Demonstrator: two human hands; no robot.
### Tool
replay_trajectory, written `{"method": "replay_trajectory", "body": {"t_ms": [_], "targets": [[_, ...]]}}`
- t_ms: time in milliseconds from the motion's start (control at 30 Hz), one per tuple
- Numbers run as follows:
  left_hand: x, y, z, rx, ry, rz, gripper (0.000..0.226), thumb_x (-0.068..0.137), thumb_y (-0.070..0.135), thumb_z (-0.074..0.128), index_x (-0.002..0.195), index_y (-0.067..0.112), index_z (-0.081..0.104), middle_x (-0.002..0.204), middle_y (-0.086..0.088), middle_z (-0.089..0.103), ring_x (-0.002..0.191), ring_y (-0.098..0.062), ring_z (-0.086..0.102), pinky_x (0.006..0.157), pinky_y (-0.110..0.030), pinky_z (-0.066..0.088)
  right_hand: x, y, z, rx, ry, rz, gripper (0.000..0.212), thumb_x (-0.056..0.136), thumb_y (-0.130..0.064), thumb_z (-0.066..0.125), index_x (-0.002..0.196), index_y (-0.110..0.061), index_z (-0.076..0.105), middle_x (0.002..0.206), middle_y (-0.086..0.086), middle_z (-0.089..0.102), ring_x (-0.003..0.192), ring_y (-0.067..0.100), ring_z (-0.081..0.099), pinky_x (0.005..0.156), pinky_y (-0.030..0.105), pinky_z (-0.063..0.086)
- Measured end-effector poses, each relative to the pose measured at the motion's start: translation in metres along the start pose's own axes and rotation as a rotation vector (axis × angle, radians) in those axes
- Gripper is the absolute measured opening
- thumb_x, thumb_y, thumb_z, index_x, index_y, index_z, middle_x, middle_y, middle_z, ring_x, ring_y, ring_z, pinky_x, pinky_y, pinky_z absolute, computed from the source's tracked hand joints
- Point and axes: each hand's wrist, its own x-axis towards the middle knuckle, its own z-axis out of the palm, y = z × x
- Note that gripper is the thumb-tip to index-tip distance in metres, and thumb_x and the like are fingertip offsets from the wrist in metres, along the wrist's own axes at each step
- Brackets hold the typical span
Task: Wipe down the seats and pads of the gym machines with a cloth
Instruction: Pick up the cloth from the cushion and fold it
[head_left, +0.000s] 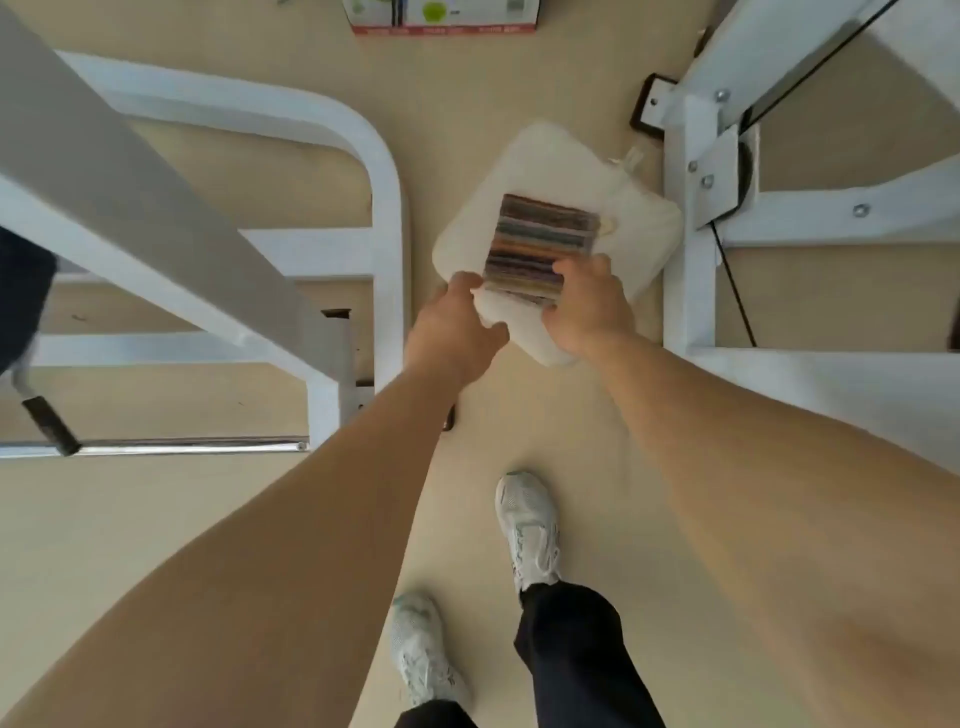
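The left hand is pinching the near corner of the white pad. The right hand is curling its fingers over the near edge of the folded striped cloth, which is lying on the pad just beyond both hands. The cloth is sitting loose, so tipping the pad unevenly is likely to send it sliding to the floor. Whether the pad is resting on the floor or on a support is not showing. Left of the hands a white tube frame is standing close. To their right another white frame, with a black cable, is crowding the pad and limiting sweep room.
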Motion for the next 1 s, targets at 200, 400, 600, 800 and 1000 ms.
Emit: {"method": "replay_trajectory", "body": {"t_ms": [200,400,600,800,1000], "targets": [[0.064,-0.006,0.038,0.086,0.003,0.083,0.065,0.089,0.016,0.062,0.148,0.029,0.039,0.142,0.000,0.044,0.115,-0.024,0.055,0.083,-0.033,0.048,0.036,0.021,0.039,0.012,0.209,-0.048,0.035,0.090,-0.014,0.065,0.124,-0.021,0.057,0.131,0.009,0.047,0.109,0.032,0.051,0.086,0.040,0.052],[0.054,-0.019,0.057,-0.083,0.126,-0.005,0.022,0.090,0.012,0.057,0.100,0.026,0.072,0.108,0.004,0.067,0.090,-0.020,0.064,0.077,-0.029,0.055,0.023,0.033,0.042,0.129,0.156,-0.043,0.021,0.092,-0.013,0.062,0.108,-0.021,0.072,0.110,0.005,0.070,0.099,0.027,0.065,0.082,0.038,0.055],[-0.012,-0.026,0.013,-0.262,0.095,-0.106,0.027,0.093,0.009,0.051,0.104,0.025,0.069,0.100,0.007,0.067,0.079,-0.011,0.060,0.060,-0.015,0.046,-0.042,0.015,0.019,0.357,0.012,-0.002,0.012,0.089,-0.018,0.068,0.096,-0.022,0.077,0.093,-0.003,0.075,0.090,0.018,0.069,0.082,0.031,0.054],[-0.101,-0.014,-0.061,-0.220,-0.074,-0.108,0.028,0.088,0.024,0.069,0.117,0.021,0.070,0.105,0.006,0.069,0.097,-0.013,0.063,0.072,-0.016,0.042,-0.127,-0.043,-0.052,0.394,-0.164,-0.116,0.009,0.087,-0.019,0.071,0.082,-0.027,0.072,0.076,-0.009,0.069,0.071,0.012,0.066,0.069,0.022,0.049],[-0.210,0.003,-0.140,-0.078,-0.026,-0.075,0.023,0.080,0.031,0.077,0.094,0.028,0.059,0.096,0.004,0.068,0.086,-0.019,0.065,0.078,-0.032,0.055,-0.226,-0.127,-0.130,0.481,-0.352,-0.167,0.019,0.093,-0.016,0.064,0.075,-0.023,0.068,0.084,0.012,0.072,0.080,0.033,0.068,0.083,0.046,0.057]]}}
